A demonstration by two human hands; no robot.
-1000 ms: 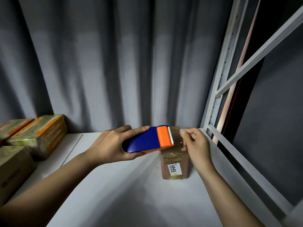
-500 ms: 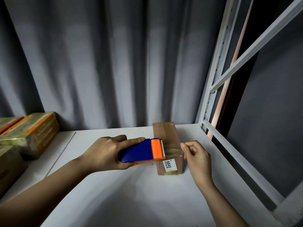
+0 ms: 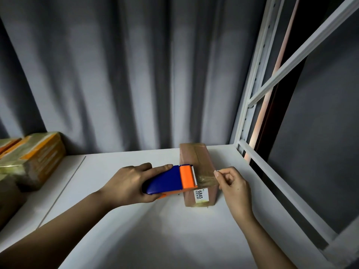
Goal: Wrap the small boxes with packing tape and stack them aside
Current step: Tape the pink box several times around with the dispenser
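A small brown box (image 3: 196, 167) labelled 6845 lies near the shelf's (image 3: 136, 230) right rear corner. The left hand (image 3: 128, 183) grips a blue-and-orange tape dispenser (image 3: 171, 180) over its near end. The right hand (image 3: 232, 184) pinches the tape strip (image 3: 206, 179) stretched across the box. Wrapped boxes (image 3: 33, 160) sit at the left edge.

White shelf (image 3: 120, 220) bears brown box (image 3: 196, 162) and wrapped boxes (image 3: 37, 158).

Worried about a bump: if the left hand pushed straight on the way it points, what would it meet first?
Probably the right hand, across the box, though depth is unclear.
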